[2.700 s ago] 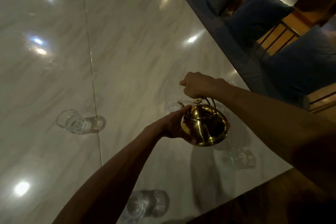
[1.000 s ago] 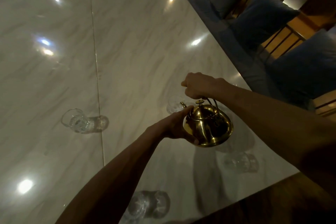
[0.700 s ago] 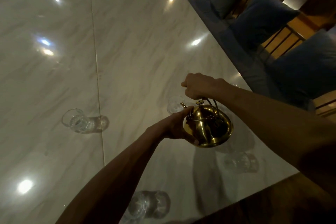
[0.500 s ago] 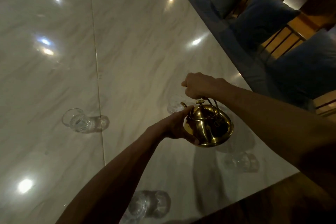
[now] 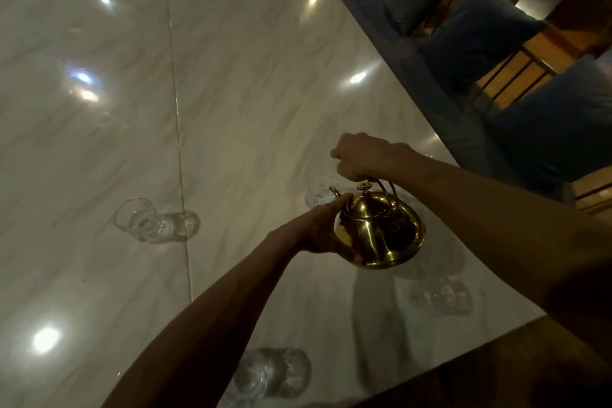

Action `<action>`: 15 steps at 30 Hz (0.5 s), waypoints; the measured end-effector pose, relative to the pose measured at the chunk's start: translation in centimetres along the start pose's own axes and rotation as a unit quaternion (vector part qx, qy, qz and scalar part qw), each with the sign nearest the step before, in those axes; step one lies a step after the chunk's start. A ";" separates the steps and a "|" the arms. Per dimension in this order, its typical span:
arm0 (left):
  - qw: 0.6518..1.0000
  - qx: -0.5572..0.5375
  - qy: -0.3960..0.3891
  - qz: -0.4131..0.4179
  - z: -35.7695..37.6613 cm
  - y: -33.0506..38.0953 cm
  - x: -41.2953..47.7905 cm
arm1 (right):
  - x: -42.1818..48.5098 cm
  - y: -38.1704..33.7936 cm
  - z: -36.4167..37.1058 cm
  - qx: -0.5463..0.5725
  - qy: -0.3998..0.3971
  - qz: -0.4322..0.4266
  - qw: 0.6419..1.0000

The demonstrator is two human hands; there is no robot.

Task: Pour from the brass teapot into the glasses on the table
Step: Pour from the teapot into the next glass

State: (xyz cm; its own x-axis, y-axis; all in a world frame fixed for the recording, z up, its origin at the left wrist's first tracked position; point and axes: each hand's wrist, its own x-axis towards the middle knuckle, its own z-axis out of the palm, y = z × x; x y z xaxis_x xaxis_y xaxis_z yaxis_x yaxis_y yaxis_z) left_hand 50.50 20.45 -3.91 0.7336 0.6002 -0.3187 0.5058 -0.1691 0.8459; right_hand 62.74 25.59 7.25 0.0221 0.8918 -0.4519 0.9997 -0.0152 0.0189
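The brass teapot [image 5: 381, 232] hangs above the marble table [image 5: 248, 76], tilted with its spout toward a clear glass [image 5: 318, 190] just beyond it. My right hand [image 5: 364, 156] grips the wire handle from above. My left hand [image 5: 323, 230] cups the pot's left side, thumb near the spout. Other glasses stand at the left [image 5: 145, 220], at the near right [image 5: 438, 295] below the pot, and at the near edge [image 5: 270, 373]. In the dim light I cannot tell whether liquid is flowing.
The table's right edge runs diagonally past my right arm. Beyond it stands a bench with blue cushions [image 5: 477, 33] and a metal-rail back. A seam [image 5: 175, 109] divides the tabletop lengthwise. A dark wooden floor shows at the bottom right.
Hardly anything differs. Both hands keep the teapot tilted over the same glass; only the view has drifted slightly since the oldest frame.
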 end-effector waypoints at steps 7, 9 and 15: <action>1.000 0.017 -0.001 0.020 -0.1 0.8 -0.7 | -2.7 0.6 -0.2 0.048 0.029 0.005 0.998; 0.999 0.030 0.000 0.028 0.0 1.0 -1.1 | -4.1 0.8 -0.1 0.070 0.050 0.000 0.996; 0.994 0.089 -0.016 0.053 0.5 2.4 -2.7 | -8.2 1.7 1.1 0.154 0.128 0.024 0.979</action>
State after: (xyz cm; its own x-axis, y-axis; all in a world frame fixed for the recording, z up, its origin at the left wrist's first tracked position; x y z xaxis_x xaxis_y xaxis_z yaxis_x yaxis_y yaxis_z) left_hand 49.97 18.04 -1.28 0.7999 0.5470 -0.2469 0.4947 -0.3679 0.7874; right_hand 64.27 17.74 9.99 0.1049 0.9704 -0.2175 0.9540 -0.1600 -0.2535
